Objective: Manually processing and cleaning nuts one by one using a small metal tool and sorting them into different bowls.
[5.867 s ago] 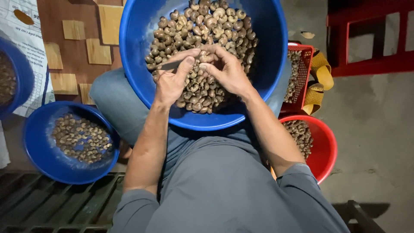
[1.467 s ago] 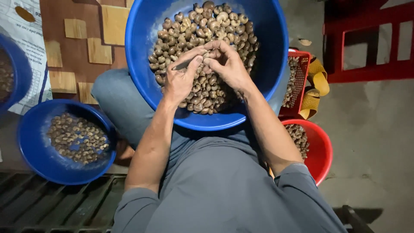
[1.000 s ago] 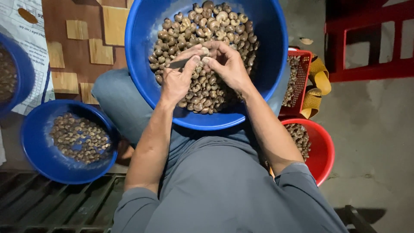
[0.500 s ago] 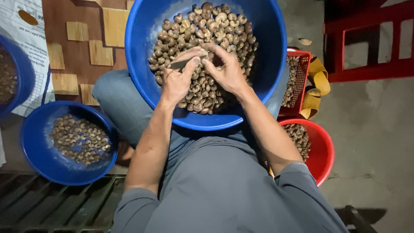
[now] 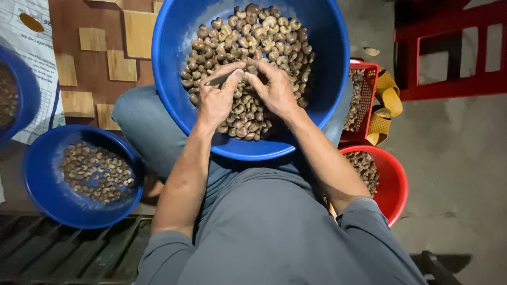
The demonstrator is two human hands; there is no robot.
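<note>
Two hands meet over the big blue basin (image 5: 174, 95), which rests on the person's lap and is heaped with brown, curved nuts (image 5: 264, 31). The left hand (image 5: 215, 97) is closed around a thin dark tool (image 5: 217, 80), thumb laid along it, its tip pointing toward the right hand. The right hand (image 5: 274, 91) pinches a single nut (image 5: 251, 69) between thumb and fingertips, just above the pile and touching the tool's tip. Both wrists sit low over the nuts near the basin's middle.

To the person's left, on the floor, a smaller blue bowl (image 5: 39, 195) holds a thin layer of paler pieces (image 5: 95, 171). Another blue bowl (image 5: 24, 100) is cut off by the left edge. To the right, a red basket (image 5: 369, 68) and a red bucket (image 5: 398, 182) both hold more nuts, and yellow sandals (image 5: 388, 103) lie just beside the basket. A red stool (image 5: 449, 47) stands farther right.
</note>
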